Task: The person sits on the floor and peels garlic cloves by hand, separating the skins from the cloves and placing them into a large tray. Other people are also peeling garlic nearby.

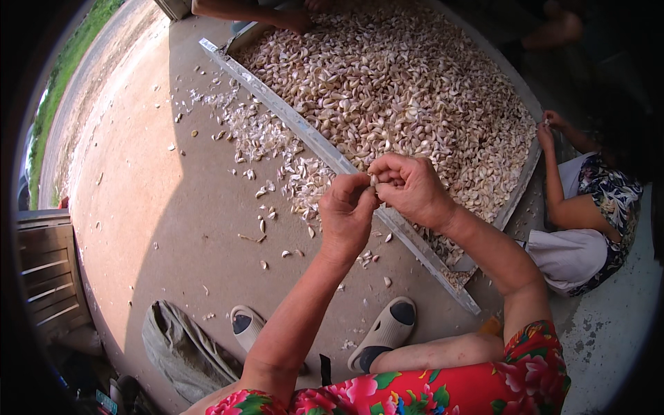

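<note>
Between my two hands is a small garlic clove [374, 180], pinched at the fingertips and partly covered by them. My left hand [345, 215] grips it from the left with thumb and forefinger. From the other side my right hand [415, 192] meets it, also with thumb and forefinger, the other fingers curled. Both hands are above the near board [298, 124] of a low frame. Inside that frame lies a broad heap of unpeeled garlic cloves [394, 98].
Garlic skins and loose cloves [259, 132] litter the concrete floor outside the board. A grey-green sack [181, 342] lies left of my sandals [386, 332]. A co-worker [591, 207] sits at the right, hands at the frame's edge. Another person's arm [249, 11] reaches in at top.
</note>
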`<state>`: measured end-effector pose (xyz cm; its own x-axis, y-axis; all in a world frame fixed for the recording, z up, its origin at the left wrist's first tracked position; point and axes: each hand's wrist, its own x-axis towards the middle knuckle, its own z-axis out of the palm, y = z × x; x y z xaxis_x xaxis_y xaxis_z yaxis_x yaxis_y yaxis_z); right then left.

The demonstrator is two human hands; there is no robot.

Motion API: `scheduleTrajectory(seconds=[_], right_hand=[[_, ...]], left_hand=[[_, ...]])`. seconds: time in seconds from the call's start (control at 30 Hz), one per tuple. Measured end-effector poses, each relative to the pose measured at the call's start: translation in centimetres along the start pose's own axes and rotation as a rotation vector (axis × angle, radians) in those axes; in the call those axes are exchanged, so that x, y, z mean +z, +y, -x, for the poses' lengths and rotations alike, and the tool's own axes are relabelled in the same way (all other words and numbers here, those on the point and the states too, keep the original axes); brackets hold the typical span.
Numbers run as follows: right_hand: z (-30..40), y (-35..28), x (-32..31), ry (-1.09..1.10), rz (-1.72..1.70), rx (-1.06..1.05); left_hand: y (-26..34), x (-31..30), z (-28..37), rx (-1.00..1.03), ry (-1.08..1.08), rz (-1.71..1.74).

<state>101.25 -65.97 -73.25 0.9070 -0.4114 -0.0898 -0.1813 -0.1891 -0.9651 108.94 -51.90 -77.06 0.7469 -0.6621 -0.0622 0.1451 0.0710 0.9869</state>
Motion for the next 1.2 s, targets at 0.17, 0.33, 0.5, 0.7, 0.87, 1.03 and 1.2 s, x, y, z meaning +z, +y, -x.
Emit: scheduleTrajectory(seconds=[0.17,0.33,0.5,0.7,0.87,1.03,1.2], right_hand=[[-0.1,-0.1,-0.6,-0.076,-0.33,0.187],[0.1,0.7,-0.6,-0.075,-0.198,0.111],[0.3,-0.5,-0.1,-0.048,0.266,-0.071],[0.5,-0.8,0.7,-0.038,0.272,-0.161],[0.7,0.4,1.1,-0.09,0.048,-0.056],[0.8,1.0,2.1,-0.076,0.029,-0.071],[0.5,1.6,3.5,-0.056,0.046,-0.134]], left_hand=[[0.0,-0.2,-0.1,-0.051,-0.017,0.14],[-0.3,-0.5,-0.4,0.013,-0.071,-0.07],[-0.3,-1.5,-0.9,0.156,-0.11,-0.357],[-0.6,-2.9,-0.5,-0.066,-0.158,-0.172],[-0.8,-3.9,-0.5,-0.304,-0.173,0.159],[-1.1,-4.0,-0.1,-0.36,-0.135,0.222],[-2.8,-5.2,0.0,-0.437,0.009,0.403]])
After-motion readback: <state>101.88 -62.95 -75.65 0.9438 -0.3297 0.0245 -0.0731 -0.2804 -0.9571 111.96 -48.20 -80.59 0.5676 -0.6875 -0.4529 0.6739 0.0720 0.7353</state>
